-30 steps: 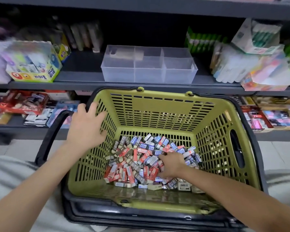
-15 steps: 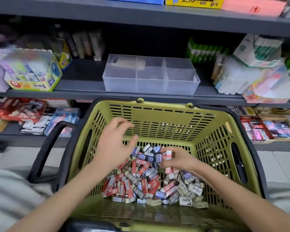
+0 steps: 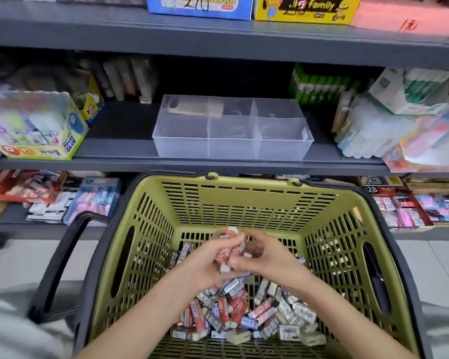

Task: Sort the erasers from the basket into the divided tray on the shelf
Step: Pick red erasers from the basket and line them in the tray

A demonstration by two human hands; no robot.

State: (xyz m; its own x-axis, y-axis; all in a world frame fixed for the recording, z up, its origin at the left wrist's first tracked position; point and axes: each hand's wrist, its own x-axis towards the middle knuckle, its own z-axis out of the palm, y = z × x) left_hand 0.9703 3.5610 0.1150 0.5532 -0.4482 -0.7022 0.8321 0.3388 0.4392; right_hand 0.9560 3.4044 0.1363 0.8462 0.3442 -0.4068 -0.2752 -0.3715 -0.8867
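The light is soft and even and comes from above. The basket [image 3: 244,203] looks bright inside. The back of the middle shelf [image 3: 125,120] is dark and hard to see into. The pink box [image 3: 405,19] up top is washed out by glare. The left hand [image 3: 206,264], the right hand [image 3: 267,257] and the erasers [image 3: 228,251] they hold are smeared. The glue box [image 3: 36,125] on the left and the packs [image 3: 389,130] on the right are blurry too. The shelf edges bend near the sides. The clear tray [image 3: 231,149] has a faint shine.
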